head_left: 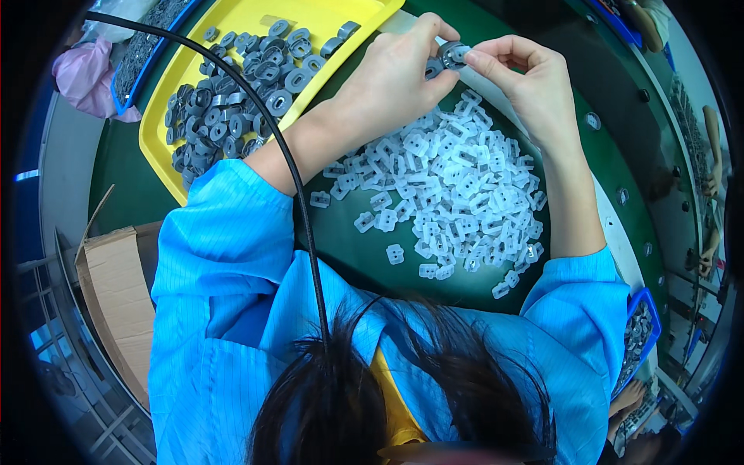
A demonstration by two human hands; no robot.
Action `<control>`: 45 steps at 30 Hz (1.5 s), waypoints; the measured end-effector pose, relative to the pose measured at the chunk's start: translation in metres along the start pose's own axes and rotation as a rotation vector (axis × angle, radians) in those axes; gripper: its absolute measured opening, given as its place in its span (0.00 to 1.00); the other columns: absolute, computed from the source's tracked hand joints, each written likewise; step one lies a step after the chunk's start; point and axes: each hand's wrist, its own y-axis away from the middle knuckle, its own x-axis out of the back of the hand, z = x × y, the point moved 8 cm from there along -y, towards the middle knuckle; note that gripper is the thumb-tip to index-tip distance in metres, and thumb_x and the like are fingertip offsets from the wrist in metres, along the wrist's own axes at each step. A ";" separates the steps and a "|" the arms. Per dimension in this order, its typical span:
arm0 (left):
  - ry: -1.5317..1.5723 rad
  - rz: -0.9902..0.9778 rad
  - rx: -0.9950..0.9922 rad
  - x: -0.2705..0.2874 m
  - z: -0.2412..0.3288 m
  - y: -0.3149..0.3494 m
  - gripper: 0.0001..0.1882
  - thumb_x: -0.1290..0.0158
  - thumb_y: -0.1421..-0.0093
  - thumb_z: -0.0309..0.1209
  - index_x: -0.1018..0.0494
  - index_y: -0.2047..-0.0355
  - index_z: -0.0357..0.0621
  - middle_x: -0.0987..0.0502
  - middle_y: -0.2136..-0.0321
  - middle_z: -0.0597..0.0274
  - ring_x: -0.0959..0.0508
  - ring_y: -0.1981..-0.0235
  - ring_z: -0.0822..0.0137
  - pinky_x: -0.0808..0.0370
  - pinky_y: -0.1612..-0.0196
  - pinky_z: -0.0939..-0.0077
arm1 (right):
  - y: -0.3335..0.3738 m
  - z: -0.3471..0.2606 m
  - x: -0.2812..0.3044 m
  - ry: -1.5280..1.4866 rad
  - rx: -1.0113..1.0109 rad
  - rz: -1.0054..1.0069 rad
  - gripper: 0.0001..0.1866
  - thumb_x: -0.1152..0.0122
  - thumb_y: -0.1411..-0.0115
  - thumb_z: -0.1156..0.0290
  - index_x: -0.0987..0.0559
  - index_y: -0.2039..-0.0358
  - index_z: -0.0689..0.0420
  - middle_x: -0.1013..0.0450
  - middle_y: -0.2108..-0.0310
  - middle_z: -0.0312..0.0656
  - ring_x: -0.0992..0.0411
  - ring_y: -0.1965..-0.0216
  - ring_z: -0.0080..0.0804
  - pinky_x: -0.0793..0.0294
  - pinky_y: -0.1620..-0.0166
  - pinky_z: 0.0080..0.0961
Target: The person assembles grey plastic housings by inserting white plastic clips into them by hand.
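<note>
My left hand [391,81] is closed around dark grey round parts [434,68] at the top centre; at least two show between its fingers. From the right, my right hand [535,89] pinches a small translucent piece [462,54] between thumb and forefinger, right against the upper grey part. Whether the piece sits inside that part cannot be made out. Below both hands spreads a heap of translucent white plastic pieces [465,182] with slots. A yellow tray [341,12] lies beyond my left forearm, holding many loose grey oval parts [267,74].
Heap and tray rest on a green work surface [349,244]. A black cable [271,116] hangs across my left forearm. An open cardboard box [120,291] stands at the left. Blue-rimmed bins are at upper left and lower right [657,322]. Other people's hands [709,186] show at the right.
</note>
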 end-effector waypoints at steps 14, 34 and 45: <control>0.101 0.002 -0.169 0.000 0.010 0.004 0.20 0.41 0.47 0.25 0.34 0.54 0.42 0.24 0.75 0.56 0.22 0.72 0.59 0.28 0.70 0.70 | 0.001 0.016 -0.019 -0.315 -0.165 -0.187 0.09 0.34 0.47 0.70 0.20 0.67 0.60 0.24 0.72 0.34 0.29 0.72 0.17 0.32 0.69 0.13; 0.195 -0.280 -0.202 0.004 0.014 -0.007 0.17 0.44 0.41 0.30 0.32 0.53 0.40 0.24 0.63 0.61 0.23 0.61 0.69 0.26 0.56 0.74 | 0.002 0.002 -0.018 -0.535 -0.115 -0.222 0.09 0.38 0.48 0.78 0.23 0.65 0.63 0.25 0.72 0.37 0.28 0.72 0.17 0.29 0.67 0.14; 1.173 -0.198 0.510 -0.020 -0.024 0.001 0.17 0.53 0.34 0.37 0.31 0.53 0.35 0.25 0.59 0.57 0.24 0.60 0.73 0.26 0.53 0.83 | 0.021 -0.052 -0.017 0.229 0.455 0.008 0.10 0.40 0.50 0.81 0.27 0.65 0.63 0.29 0.69 0.33 0.32 0.66 0.17 0.31 0.61 0.15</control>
